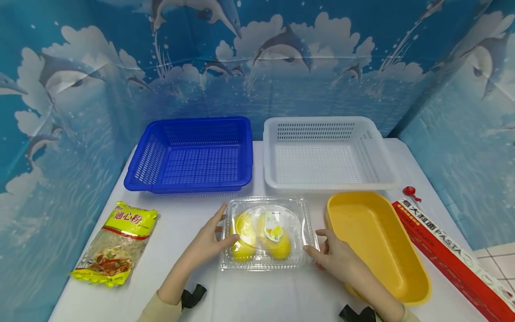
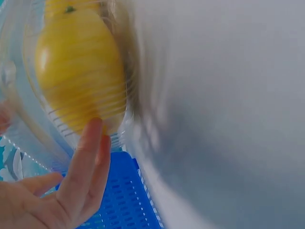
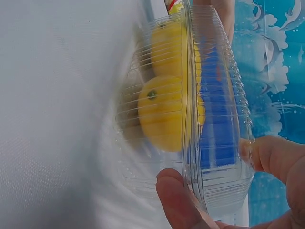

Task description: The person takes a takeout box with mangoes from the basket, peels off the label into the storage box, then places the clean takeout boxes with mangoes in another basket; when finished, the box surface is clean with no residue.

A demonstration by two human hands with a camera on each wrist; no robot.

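Observation:
A clear plastic clamshell box (image 1: 295, 255) sits in the front middle, lid shut, with yellow lemons (image 3: 167, 114) inside and a label on top. My left hand (image 1: 205, 243) holds its left side, thumb over the lid and fingertips against the ribbed wall. On the opposite side, my right hand (image 1: 338, 257) grips the box between thumb and fingers. The right wrist view shows that thumb on the lid and a finger beneath the rim. Whether the box rests fully on the table cannot be told.
Behind the box stand a blue basket (image 1: 189, 185) and a white basket (image 1: 330, 183). A yellow tub (image 1: 374, 241) is close by my right hand. Right of it lie a red pasta box (image 1: 446, 255) and a red-topped item (image 1: 410, 192). A macaroni bag (image 1: 118, 243) lies left.

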